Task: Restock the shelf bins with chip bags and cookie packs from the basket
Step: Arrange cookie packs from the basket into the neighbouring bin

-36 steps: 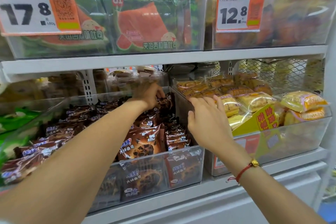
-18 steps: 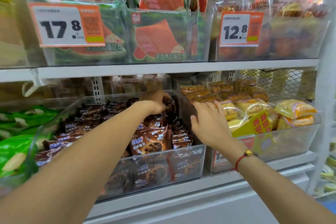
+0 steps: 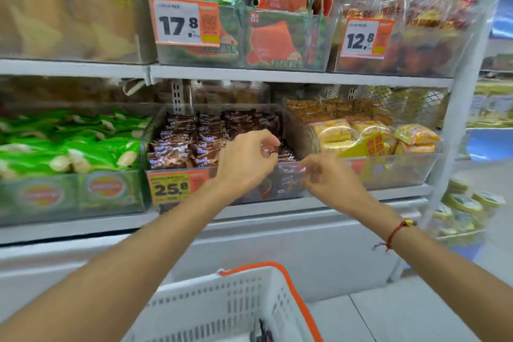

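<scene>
Brown cookie packs (image 3: 177,147) fill the clear plastic bin (image 3: 288,119); left hand (image 3: 244,164) and right hand (image 3: 333,178) hover loosely curled, empty. Next: reach into the white basket (image 3: 222,302).

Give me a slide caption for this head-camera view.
Both hands, left and right, hover empty before the brown cookie bin.

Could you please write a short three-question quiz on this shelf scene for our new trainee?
1. True or false: the left hand is lifting a green pack out of its bin.
2. Which price tag sits on the bin of brown cookie packs? A 17.8, B 25.8, C 12.8.
3. Fill in: the white basket has an ____ handle.

Key: 1 false, both the left hand and the right hand are by the brown-pack bin's front; 2 B, the 25.8 tag; 3 orange.
</scene>
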The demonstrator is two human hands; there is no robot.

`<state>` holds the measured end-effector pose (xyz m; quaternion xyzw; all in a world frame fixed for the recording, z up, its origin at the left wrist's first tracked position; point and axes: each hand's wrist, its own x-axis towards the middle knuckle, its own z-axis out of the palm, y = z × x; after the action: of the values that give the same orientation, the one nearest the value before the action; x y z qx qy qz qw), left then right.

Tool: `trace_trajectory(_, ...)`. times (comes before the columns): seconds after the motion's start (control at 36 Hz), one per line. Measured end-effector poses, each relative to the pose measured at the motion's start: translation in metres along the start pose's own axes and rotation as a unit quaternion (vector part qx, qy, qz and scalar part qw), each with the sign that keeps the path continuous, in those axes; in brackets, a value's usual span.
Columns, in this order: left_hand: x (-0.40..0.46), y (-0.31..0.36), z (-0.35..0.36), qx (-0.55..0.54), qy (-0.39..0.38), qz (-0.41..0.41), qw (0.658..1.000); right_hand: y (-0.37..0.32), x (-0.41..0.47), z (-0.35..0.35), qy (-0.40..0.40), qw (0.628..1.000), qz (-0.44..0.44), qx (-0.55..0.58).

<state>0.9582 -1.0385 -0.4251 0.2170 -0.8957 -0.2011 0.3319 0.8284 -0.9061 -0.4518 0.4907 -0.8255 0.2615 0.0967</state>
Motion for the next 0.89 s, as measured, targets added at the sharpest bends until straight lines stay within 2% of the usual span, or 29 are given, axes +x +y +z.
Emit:
trace_trajectory(0.17, -0.077, -0.029, 0.018, 0.001, -0.127, -0.096, 0.987, 0.003, -0.07, 0.043, -0.146, 0.987, 0.052, 0.052)
trace_trajectory(0.36, -0.167, -0.092, 0.067, -0.023, -0.284, -0.205, 0.936, -0.004, -0.136, 0.121, -0.31, 0.945, 0.083, 0.064)
trace_trajectory(0.47, -0.216, -0.128, 0.099, -0.026, -0.379, -0.26, 0.888, -0.011, -0.17, 0.172, -0.418, 0.905, 0.062, 0.042)
trace_trajectory(0.58, -0.268, -0.157, 0.138, -0.035, -0.496, -0.324, 0.805, -0.011, -0.201, 0.222, -0.522, 0.85, 0.065, 0.007)
trace_trajectory(0.72, -0.326, -0.175, 0.182, -0.074, -0.448, -0.448, 0.77, -0.008, -0.231, 0.271, -0.595, 0.798, 0.089, -0.031)
trace_trajectory(0.81, -0.353, -0.176, 0.204, -0.112, -0.392, -0.487, 0.772, -0.009, -0.243, 0.289, -0.605, 0.788, 0.108, -0.025)
trace_trajectory(0.89, -0.368, -0.175, 0.22, -0.139, -0.363, -0.513, 0.765, -0.006, -0.251, 0.311, -0.603, 0.782, 0.155, 0.028)
